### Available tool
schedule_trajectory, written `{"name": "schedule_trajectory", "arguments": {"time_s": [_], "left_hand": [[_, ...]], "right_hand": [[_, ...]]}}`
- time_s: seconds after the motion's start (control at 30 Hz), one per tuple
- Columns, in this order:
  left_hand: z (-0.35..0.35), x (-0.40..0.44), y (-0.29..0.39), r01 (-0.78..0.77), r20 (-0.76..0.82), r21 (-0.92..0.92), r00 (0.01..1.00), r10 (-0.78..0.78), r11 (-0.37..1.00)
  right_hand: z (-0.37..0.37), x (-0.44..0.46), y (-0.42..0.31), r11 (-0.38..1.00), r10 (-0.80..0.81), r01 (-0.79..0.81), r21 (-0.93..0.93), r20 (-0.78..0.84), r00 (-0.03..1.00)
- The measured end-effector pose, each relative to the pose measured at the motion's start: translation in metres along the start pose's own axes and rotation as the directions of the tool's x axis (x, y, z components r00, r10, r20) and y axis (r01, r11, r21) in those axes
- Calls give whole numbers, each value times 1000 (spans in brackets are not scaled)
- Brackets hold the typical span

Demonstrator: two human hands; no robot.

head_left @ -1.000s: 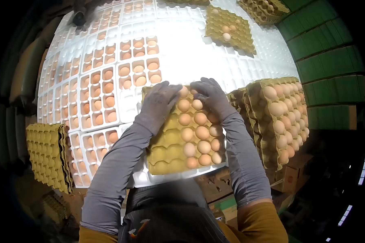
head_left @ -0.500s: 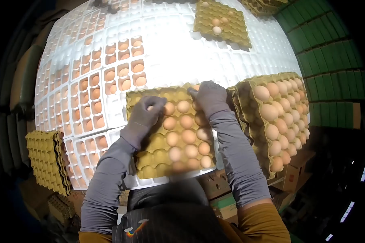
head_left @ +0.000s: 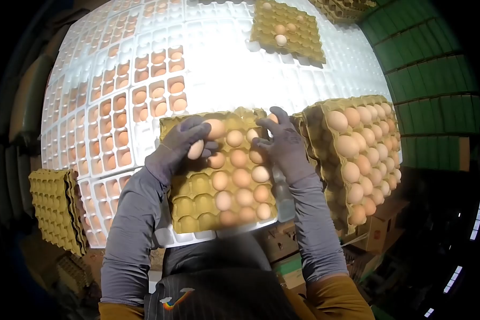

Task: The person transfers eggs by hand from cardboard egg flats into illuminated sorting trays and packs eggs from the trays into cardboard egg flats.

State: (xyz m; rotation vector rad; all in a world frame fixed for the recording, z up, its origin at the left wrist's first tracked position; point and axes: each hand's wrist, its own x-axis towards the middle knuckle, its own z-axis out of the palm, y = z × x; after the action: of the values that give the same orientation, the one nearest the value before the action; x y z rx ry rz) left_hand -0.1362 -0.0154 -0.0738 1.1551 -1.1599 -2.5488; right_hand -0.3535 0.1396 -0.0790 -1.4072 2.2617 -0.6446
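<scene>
A pulp egg tray (head_left: 189, 186) lies in front of me on the white table surface, its right part filled with brown eggs (head_left: 241, 177). My left hand (head_left: 176, 141), in a grey glove, is over the tray's far left part. Its fingers are closed around two eggs, one egg (head_left: 214, 128) at the fingertips and another egg (head_left: 196, 150) lower in the palm. My right hand (head_left: 288, 144), also gloved, is at the tray's far right corner. An egg (head_left: 272, 118) sits between its fingers, and the thumb is close to an egg in the tray.
White plastic trays (head_left: 138, 130) on the left hold many eggs. A stack of pulp trays (head_left: 314, 138) topped with eggs stands tilted at right. Another pulp tray (head_left: 298, 45) with several eggs lies farther back. Pulp trays (head_left: 53, 208) lean at the left edge.
My left hand has turned and lifted, now showing two eggs in its fingers. The fingers of my right hand have spread, revealing an egg between them. The view has shifted slightly.
</scene>
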Motion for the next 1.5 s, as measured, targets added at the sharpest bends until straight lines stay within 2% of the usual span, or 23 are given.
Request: {"name": "schedule_trajectory", "arguments": {"time_s": [0.03,0.1,0.13,0.17,0.23,0.33,0.37,0.5,0.53,0.57,0.63,0.7,0.8,0.9,0.93,0.97,1.07,1.1,1.17,1.23,1.33,1.43,1.5], "left_hand": [[18,-13,13,-28,-31,-106,999,25,994],[22,0,6,-117,35,-40,992,118,992],[29,6,11,-144,48,315,990,136,938],[18,33,-14,-554,270,696,792,548,457],[51,25,-20,-229,299,953,804,515,-197],[67,52,-46,45,222,877,845,487,-478],[65,62,-56,122,210,829,836,506,-545],[62,28,-25,-92,156,984,859,488,-154],[50,14,-6,-209,103,940,928,359,271],[31,10,-11,-418,208,771,878,431,481],[29,-42,-8,-83,122,60,990,76,995],[13,-69,-35,-107,178,-113,976,127,988],[-5,-122,-69,-102,51,-170,992,112,980],[-32,-181,-91,18,93,-92,996,-10,996],[-46,-198,-106,-10,194,77,981,-5,997],[-57,-218,-134,60,144,15,988,-62,998],[-101,-277,-204,138,-22,-90,990,-140,986],[-110,-299,-206,122,-164,90,981,-106,989],[-126,-322,-206,121,-424,375,904,54,919],[-142,-329,-204,156,-609,566,740,284,810],[-169,-307,-211,319,-372,926,670,642,203],[-177,-287,-209,235,-227,968,691,686,84],[-170,-277,-195,46,-251,949,707,662,311]], "right_hand": [[0,4,-3,955,-30,46,-293,60,998],[2,14,0,944,22,27,-327,146,989],[5,16,2,938,48,20,-346,189,981],[7,14,3,934,43,19,-356,166,985],[12,10,4,924,29,18,-381,118,993],[15,-2,12,949,-57,34,-313,-67,996],[13,-5,12,1000,0,-2,-18,-110,994],[-19,-40,-16,570,155,-159,806,84,984],[-32,-52,-30,415,162,-238,878,187,969],[-33,-59,-36,374,127,-246,894,213,969],[-30,-70,-43,525,2,-82,847,95,995],[-12,-75,-48,655,-50,27,755,8,999],[-6,-86,-66,124,-191,-311,942,331,924],[29,-107,-82,-12,-22,-528,849,528,849],[26,-116,-108,84,5,-538,839,540,842],[42,-126,-110,506,-154,-305,806,433,888],[94,-157,-149,438,-96,-592,676,690,717],[120,-165,-153,707,-207,-311,635,606,768],[152,-181,-187,848,-278,-44,528,514,811],[196,-188,-202,873,-483,436,218,270,833],[238,-191,-207,811,-574,585,8,205,793],[215,-202,-210,870,-478,493,-21,207,853],[202,-206,-208,915,-375,402,-46,274,886]]}}
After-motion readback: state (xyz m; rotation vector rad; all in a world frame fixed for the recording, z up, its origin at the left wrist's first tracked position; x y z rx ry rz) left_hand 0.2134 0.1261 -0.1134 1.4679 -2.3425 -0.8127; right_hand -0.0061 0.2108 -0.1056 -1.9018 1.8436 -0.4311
